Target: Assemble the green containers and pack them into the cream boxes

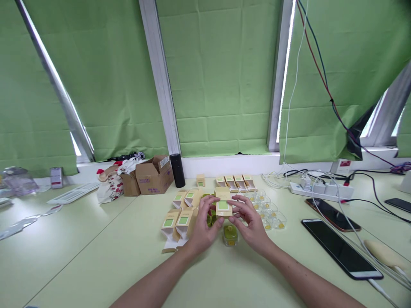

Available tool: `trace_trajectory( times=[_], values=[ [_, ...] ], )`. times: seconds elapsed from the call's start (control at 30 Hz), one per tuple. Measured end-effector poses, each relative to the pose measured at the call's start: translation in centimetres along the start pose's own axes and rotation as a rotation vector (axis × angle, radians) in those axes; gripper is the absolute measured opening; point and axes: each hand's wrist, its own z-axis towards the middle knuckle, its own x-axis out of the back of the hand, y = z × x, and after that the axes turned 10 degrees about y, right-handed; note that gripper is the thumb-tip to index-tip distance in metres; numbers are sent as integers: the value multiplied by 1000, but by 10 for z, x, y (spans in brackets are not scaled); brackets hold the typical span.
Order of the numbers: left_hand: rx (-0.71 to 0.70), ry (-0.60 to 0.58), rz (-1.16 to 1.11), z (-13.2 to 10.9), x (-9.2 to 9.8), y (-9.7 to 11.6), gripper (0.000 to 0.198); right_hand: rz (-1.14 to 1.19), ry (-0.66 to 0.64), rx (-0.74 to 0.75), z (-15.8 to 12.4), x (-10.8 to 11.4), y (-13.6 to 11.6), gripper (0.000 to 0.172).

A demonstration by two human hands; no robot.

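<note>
Between my two hands a small cream box with a green panel is held above the table. My left hand grips its left side, and the fingers of my right hand close on its right side. Just below the box stands a small clear jar with green contents. Open cream boxes lie left of my left hand. More green jars show partly behind that hand. Several clear empty-looking cups stand in rows beyond my right hand.
Behind are a row of open boxes, one closed box, a black cylinder and a cardboard carton. At right lie a phone, a second phone, cables and a power strip. A patterned bag stands left.
</note>
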Motion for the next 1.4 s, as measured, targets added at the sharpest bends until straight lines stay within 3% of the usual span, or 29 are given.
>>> trace_trajectory(
  times=[1.0,1.4],
  values=[
    [74,63,-9,-3,-6,-5,39,17,42,-22,1,-4,1,28],
    [-15,62,73,-1,-3,-3,38,63,-37,-50,0,-1,5,42]
  ],
)
